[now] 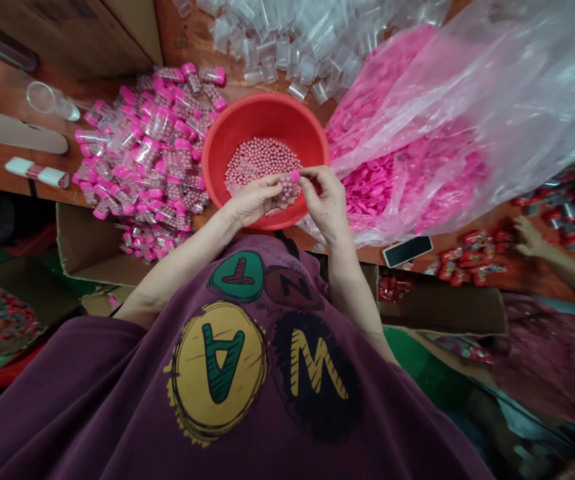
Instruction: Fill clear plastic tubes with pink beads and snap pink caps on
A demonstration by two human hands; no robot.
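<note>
Over the near rim of a red bowl (212, 157), my left hand (255, 202) is closed around a small clear jar (286, 190) full of pink beads. My right hand (325, 198) pinches the bright pink cap (295, 176) at the jar's end; whether the cap is fully seated is too small to tell. Loose pink beads (262, 160) cover the bottom of the bowl. Left of the bowl lies a heap of filled jars with pink caps (152, 153). To the right, a clear plastic bag (512, 127) holds many loose pink caps (397, 187).
Empty clear jars (287, 40) are scattered behind the bowl. A phone (407, 251) lies at the table's front edge. At far right another person's hand (532, 238) is near red-wrapped pieces (472, 257). Cardboard boxes (442, 310) stand below the edge; a white bottle (17, 130) is at left.
</note>
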